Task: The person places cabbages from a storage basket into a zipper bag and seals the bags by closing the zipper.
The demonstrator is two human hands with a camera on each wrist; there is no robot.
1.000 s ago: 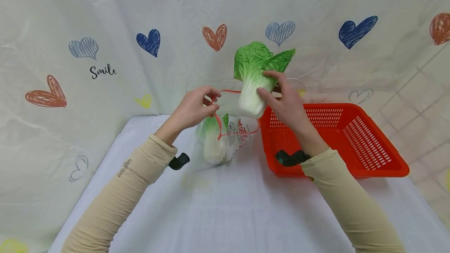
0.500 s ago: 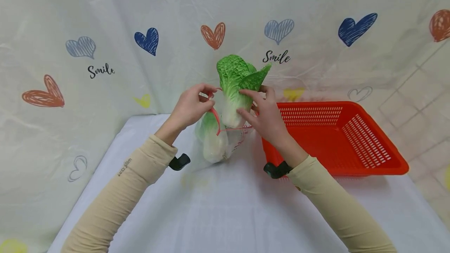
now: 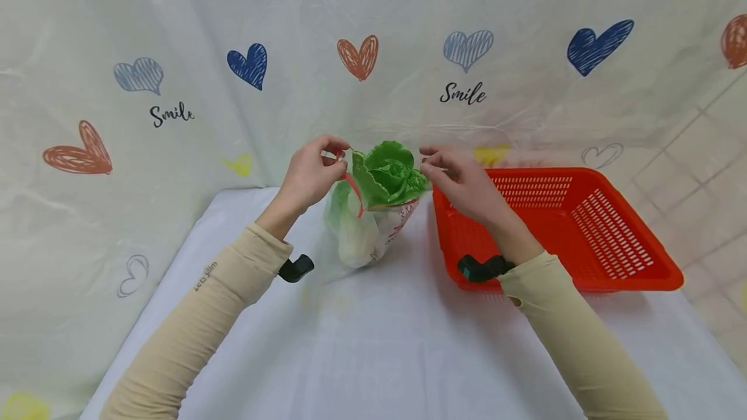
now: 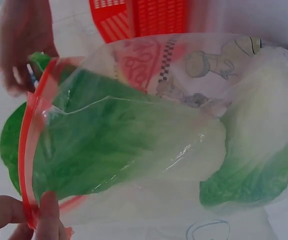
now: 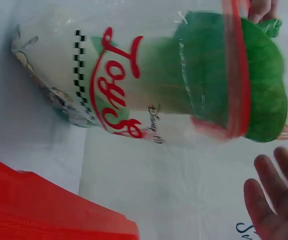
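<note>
My left hand (image 3: 312,170) pinches the red zip edge (image 4: 28,165) of a clear zip bag (image 3: 404,216), which stands on the table. One napa cabbage (image 3: 390,177) is inside with its white base down, and its green leaves stick out above the mouth. Lower in the bag lies a second napa cabbage (image 3: 357,242), seen through the plastic. My right hand (image 3: 463,180) is just right of the leaves, holding nothing. In the right wrist view its fingers (image 5: 271,195) are extended and apart from the bag, whose side carries red lettering (image 5: 116,85).
A red plastic basket (image 3: 583,277) with slotted walls stands to the right, partly behind my right forearm. White cloth covers the table (image 3: 362,342). Behind it hangs a pale sheet (image 3: 303,5) with printed hearts and words.
My right hand brought the upper cabbage left and down into the bag's mouth, let go of it and moved back right. My left hand kept its grip on the bag's edge.
</note>
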